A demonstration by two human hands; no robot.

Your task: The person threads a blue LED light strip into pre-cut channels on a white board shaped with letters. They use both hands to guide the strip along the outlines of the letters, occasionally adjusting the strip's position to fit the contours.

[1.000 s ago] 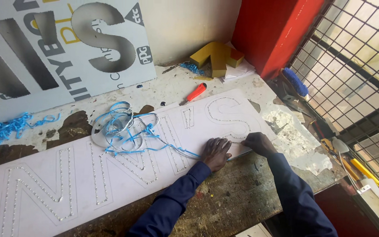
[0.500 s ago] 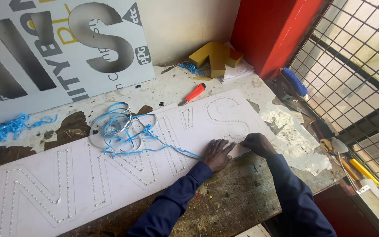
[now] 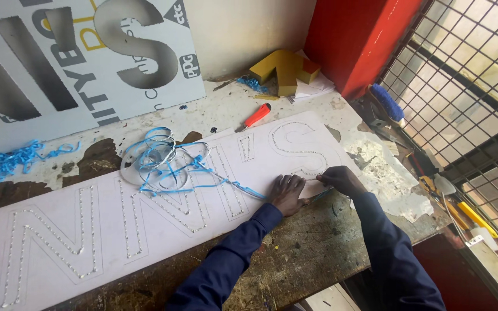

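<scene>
Fingers of my left hand [image 3: 287, 193] lie close together, pressed flat on the white sign board [image 3: 145, 230]; those of my right hand [image 3: 341, 178] are bunched at the tips, pinching something too small for me to tell, right at the board's lower right edge. Both hands meet at about 4 o'clock of the board, just under the dotted outline of the curved last letter [image 3: 298, 147]. From my left hand a blue strip [image 3: 231, 187] runs toward 10 o'clock into a loose blue and clear tangle [image 3: 159, 161] lying on the board. I see the board resting slantwise on a worn workbench [image 3: 306, 253]. Beyond it, at 12 o'clock, lies a red-handled screwdriver [image 3: 256, 116], a yellow block letter [image 3: 283, 69] farther back, and a printed panel [image 3: 76, 63] leaning at 11 o'clock. More blue scraps [image 3: 15, 160] lie at 9 o'clock.
</scene>
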